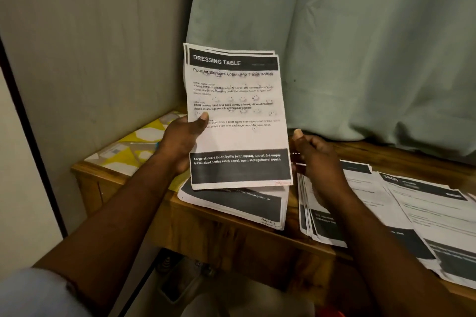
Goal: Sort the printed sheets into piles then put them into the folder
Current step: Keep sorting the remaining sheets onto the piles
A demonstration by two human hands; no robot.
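My left hand (181, 140) grips a thin stack of printed sheets (238, 116) upright above the table, thumb on the front page headed "DRESSING TABLE". My right hand (315, 157) hovers just right of that stack, fingers loosely curled and thumb up, holding nothing. Under the held stack lies a pile of sheets (237, 207) with a dark band at its near end. A second pile (322, 216) lies beneath my right wrist. More sheets (425, 216) spread out at the right. A yellow and white patterned folder (134, 147) lies flat at the table's far left.
The wooden table (231, 244) stands in a corner, with a grey wall on the left and a pale green curtain (360, 46) behind it. Dim objects sit on the floor under the table.
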